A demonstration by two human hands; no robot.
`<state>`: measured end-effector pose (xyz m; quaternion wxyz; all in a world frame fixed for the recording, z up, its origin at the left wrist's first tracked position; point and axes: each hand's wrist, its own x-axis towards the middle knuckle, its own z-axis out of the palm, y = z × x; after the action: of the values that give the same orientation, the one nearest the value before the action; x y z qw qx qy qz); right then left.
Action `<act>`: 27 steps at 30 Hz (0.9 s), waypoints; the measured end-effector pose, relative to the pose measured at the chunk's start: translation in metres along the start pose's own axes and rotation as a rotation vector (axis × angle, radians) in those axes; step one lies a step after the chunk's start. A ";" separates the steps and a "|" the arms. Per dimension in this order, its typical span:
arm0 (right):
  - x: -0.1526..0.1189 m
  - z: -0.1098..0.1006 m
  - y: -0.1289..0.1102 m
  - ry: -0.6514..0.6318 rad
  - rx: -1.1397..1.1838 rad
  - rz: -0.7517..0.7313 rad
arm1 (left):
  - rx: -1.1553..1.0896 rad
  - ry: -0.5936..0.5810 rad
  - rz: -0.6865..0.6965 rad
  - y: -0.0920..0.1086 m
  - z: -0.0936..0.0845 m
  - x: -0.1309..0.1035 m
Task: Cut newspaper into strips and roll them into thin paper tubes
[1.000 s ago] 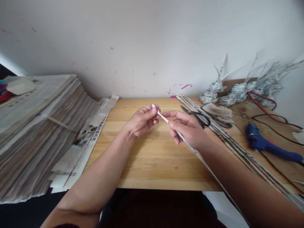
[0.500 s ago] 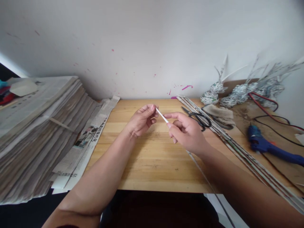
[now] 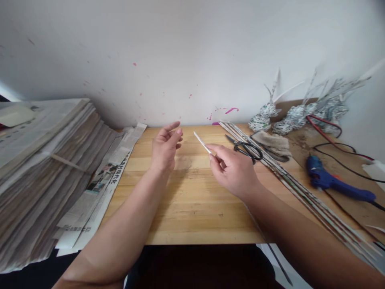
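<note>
A thin white paper stick (image 3: 202,142) is pinched between the thumb and fingers of my right hand (image 3: 231,168), its tip pointing up and to the left. The rest of it runs hidden under my right hand and forearm, and a thin length shows below the wrist, over the table's front edge. To the left, my left hand (image 3: 167,146) is raised above the wooden table (image 3: 192,208), fingers apart and holding nothing. A gap separates it from the stick's tip.
A tall newspaper stack (image 3: 54,176) and paper strips (image 3: 105,176) lie left. To the right are black scissors (image 3: 248,150), long paper sticks (image 3: 288,180), a cloth (image 3: 272,144), a blue glue gun (image 3: 333,182) with cords, and woven paper figures (image 3: 263,118) by the wall.
My left hand has let go of the stick's tip and moved left, its fingers spreading. My right hand still holds the stick, its fingers closer together. The view has shifted slightly.
</note>
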<state>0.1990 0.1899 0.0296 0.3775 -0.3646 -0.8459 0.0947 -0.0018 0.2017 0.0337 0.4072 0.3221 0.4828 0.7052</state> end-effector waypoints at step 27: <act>0.001 0.005 -0.002 -0.083 0.298 0.256 | -0.189 -0.324 -0.521 -0.014 0.012 -0.017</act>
<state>0.1943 0.1899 0.0277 0.3769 -0.4052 -0.7840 0.2811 0.0199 0.1947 0.0232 0.6738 0.2563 0.4103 0.5585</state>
